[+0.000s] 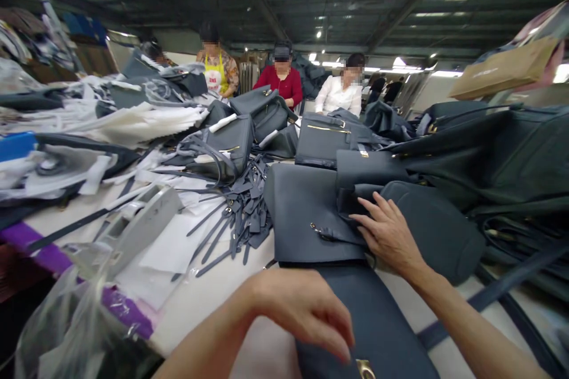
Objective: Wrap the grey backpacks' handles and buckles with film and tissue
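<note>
On the white table [191,302], a dark panel [382,308] is seen laid at the near side, with a dark flap [306,207] lying just beyond it and a heap of dark straps [249,213] piled to the left of the flap. The right hand [389,234] is held opened, its fingers spread at the right side of the flap and nothing seen clasped, while the left hand [306,311] is curled over the panel near a gold clasp [365,369], and whether anything is gripped by it cannot be told
</note>
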`<state>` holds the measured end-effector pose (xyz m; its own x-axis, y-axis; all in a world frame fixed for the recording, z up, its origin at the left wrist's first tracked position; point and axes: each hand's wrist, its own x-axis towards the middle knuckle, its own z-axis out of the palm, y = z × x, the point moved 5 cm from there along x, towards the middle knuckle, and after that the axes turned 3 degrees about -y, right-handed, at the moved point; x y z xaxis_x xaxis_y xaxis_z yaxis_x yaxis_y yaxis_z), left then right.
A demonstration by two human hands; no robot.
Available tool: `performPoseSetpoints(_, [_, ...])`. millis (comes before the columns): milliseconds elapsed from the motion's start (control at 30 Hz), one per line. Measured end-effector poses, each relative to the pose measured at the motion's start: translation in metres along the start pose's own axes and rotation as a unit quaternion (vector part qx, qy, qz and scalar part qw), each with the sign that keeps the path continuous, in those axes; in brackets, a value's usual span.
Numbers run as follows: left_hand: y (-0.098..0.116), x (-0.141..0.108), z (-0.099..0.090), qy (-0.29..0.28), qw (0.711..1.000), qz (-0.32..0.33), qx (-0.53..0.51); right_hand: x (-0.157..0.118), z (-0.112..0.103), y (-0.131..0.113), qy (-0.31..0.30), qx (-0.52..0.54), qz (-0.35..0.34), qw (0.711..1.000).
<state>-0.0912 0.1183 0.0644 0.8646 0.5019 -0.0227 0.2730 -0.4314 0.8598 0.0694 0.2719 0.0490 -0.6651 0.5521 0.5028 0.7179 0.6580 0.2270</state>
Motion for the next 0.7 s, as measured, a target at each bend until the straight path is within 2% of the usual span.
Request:
performPoseSetpoints(33, [0.002, -0.015, -0.021, 0.086, 0.995, -0.044, 0.003, -0.001, -0.006, -0.001, 0.014, 0.015, 0.003, 1.000])
performPoseSetpoints(67, [0.002, -0.034, -0.042, 0.187, 0.977, -0.101, 0.010, -0.003, -0.015, -0.003, 0.033, 0.035, 0.012, 0.999])
performPoseSetpoints(100, [0.000, -0.053, -0.060, 0.288, 0.945, -0.156, 0.022, -0.005, -0.025, -0.006, 0.055, 0.062, 0.025, 0.996])
performPoseSetpoints(133, [-0.001, -0.071, -0.071, 0.355, 0.915, -0.190, 0.035, -0.007, -0.037, -0.012, 0.078, 0.094, 0.039, 0.992])
performPoseSetpoints(167, [-0.003, -0.085, -0.077, 0.403, 0.887, -0.221, 0.049, -0.010, -0.050, -0.020, 0.096, 0.131, 0.052, 0.985])
performPoseSetpoints(233, [-0.012, -0.102, -0.074, 0.444, 0.854, -0.262, 0.071, -0.016, -0.073, -0.044, 0.097, 0.228, 0.071, 0.966])
performPoseSetpoints(300, [-0.026, -0.106, -0.059, 0.448, 0.840, -0.296, 0.081, -0.023, -0.085, -0.076, 0.024, 0.364, 0.094, 0.926])
performPoseSetpoints(367, [-0.041, -0.102, -0.039, 0.446, 0.833, -0.319, 0.075, -0.029, -0.082, -0.111, -0.110, 0.489, 0.114, 0.858])
performPoseSetpoints(400, [-0.049, -0.099, -0.030, 0.448, 0.830, -0.326, 0.067, -0.033, -0.075, -0.128, -0.173, 0.549, 0.129, 0.808])
performPoseSetpoints(467, [-0.062, -0.093, -0.016, 0.456, 0.826, -0.329, 0.039, -0.037, -0.056, -0.153, -0.262, 0.661, 0.179, 0.680])
performPoseSetpoints(533, [-0.074, -0.089, -0.008, 0.462, 0.827, -0.321, -0.009, -0.036, -0.033, -0.167, -0.297, 0.740, 0.238, 0.555])
performPoseSetpoints(567, [-0.078, -0.088, -0.005, 0.464, 0.828, -0.314, -0.040, -0.034, -0.022, -0.171, -0.303, 0.763, 0.265, 0.506])
performPoseSetpoints(700, [-0.085, -0.087, 0.001, 0.450, 0.831, -0.274, -0.178, -0.019, 0.008, -0.182, -0.287, 0.815, 0.315, 0.393])
